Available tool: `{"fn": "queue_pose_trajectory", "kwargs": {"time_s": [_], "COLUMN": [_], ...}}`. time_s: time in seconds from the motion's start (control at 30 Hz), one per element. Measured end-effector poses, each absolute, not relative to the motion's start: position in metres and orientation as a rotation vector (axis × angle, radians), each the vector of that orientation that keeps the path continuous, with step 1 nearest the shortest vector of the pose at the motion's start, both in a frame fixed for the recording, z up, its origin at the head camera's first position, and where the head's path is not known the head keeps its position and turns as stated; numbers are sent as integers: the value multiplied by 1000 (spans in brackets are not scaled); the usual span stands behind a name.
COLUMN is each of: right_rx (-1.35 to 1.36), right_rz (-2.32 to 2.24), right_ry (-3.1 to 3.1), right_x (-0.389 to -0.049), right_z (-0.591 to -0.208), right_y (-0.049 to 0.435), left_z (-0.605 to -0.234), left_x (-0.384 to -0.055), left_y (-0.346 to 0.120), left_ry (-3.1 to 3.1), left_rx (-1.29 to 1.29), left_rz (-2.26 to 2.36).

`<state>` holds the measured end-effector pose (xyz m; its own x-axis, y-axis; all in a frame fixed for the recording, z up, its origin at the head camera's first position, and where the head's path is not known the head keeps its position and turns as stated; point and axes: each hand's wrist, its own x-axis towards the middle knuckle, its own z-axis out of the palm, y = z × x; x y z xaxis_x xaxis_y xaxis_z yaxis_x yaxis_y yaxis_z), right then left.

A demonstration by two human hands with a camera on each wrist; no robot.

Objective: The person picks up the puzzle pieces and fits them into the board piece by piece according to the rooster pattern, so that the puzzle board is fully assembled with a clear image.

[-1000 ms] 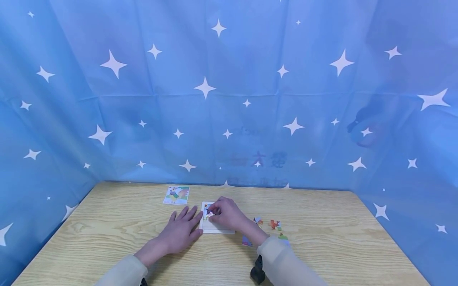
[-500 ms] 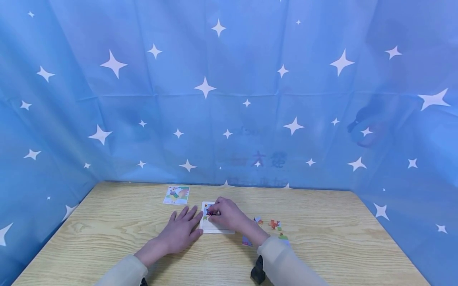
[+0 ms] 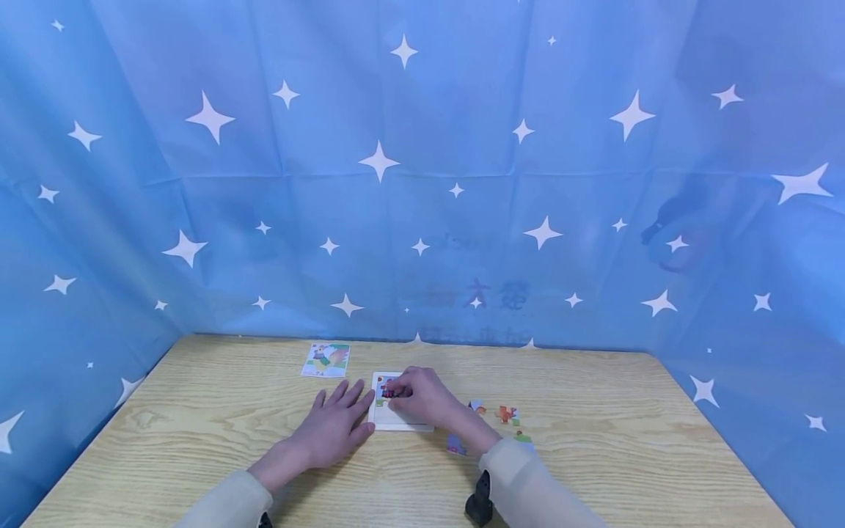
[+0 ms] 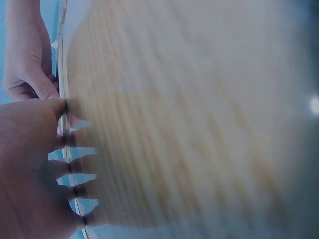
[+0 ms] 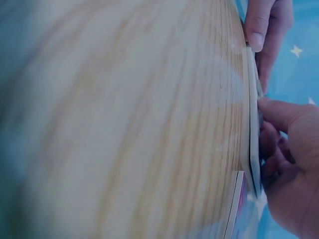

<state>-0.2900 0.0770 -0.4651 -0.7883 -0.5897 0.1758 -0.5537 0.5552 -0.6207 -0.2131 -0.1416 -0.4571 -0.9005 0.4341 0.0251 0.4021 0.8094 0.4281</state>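
A white puzzle tray [image 3: 403,426] lies flat on the wooden table. My left hand [image 3: 333,435] rests spread and palm down, its fingertips and thumb against the tray's left edge. Inside the tray, toward the upper left, is a colourful puzzle piece [image 3: 386,387]. The thumb and fingers of my right hand [image 3: 428,400] are curled at this piece's right side and pinch it; they hide part of it. Seen low in the right wrist view, the right thumb [image 5: 281,112] reaches over the tray's edge [image 5: 253,144], its other fingers bent.
Several loose puzzle pieces [image 3: 507,415] lie to the right of the tray, partly behind the right forearm. A picture card [image 3: 326,360] of a cartoon animal lies at the back left. A blue star-patterned curtain [image 3: 422,205] hangs behind the table [image 3: 627,440].
The puzzle piece has settled from a slight tilt to lying flatter in the tray's upper left. My right hand has shifted slightly right and down; the left hand has not moved.
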Motion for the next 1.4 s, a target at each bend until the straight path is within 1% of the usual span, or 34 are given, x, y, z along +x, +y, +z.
{"fn": "queue_pose_trajectory", "kwargs": {"time_s": [0.47,0.73,0.9,1.03,1.17,1.4], "right_rx": [-1082,-1182,-1121,-1034,-1002,-912], "right_rz": [-1013,-795,-841,-984,-1092,-1098], "right_ry": [2737,2766,2693,2676,2695,2731], "right_x": [-288,-287,-285,-285,-286,-285], "right_z": [-459,-454,-449,-443,-432,-429], "right_y": [76,79,85,99,123,173], "left_z": [-457,-457,-458,-457,-456,-459], "left_x": [-214,-214,-214,-214,-213,-213], "left_y": [-141,-140,-139,-138,-138,-142], "left_ry": [2925,2921,2921,2918,2905,2890], "left_rx": [672,674,665,674,682,689], "left_rz": [657,653,647,646,676,706]}}
